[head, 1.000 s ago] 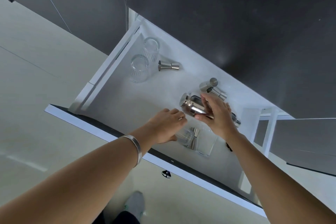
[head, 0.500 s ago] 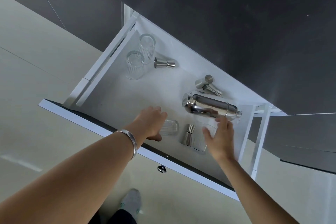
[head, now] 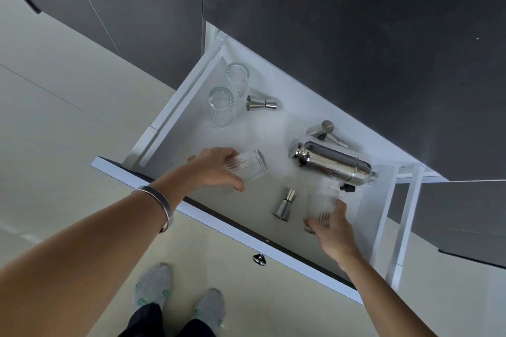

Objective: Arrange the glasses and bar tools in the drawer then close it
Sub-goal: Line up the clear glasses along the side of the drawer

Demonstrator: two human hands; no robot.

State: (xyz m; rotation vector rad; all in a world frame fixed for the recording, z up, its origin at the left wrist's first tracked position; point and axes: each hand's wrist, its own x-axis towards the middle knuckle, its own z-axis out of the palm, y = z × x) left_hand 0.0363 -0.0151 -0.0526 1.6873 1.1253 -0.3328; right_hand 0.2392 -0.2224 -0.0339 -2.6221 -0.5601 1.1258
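Note:
The white drawer stands pulled out below a dark counter. My left hand grips a ribbed glass tipped on its side near the drawer's front. My right hand grips a second ribbed glass at the front right. A steel jigger stands between the two hands. The chrome shaker lies on its side behind the right glass. Two more ribbed glasses stand upright at the back left, with a jigger lying beside them. Small steel tools lie at the back right.
The drawer front with its round knob juts out toward me. My feet in grey socks stand on the pale floor just below it. Dark cabinet fronts flank the drawer on the right.
My right hand let go of the shaker, which now lies in the drawer, and came down onto the front-right glass. My left hand closed on the other glass and lifted it.

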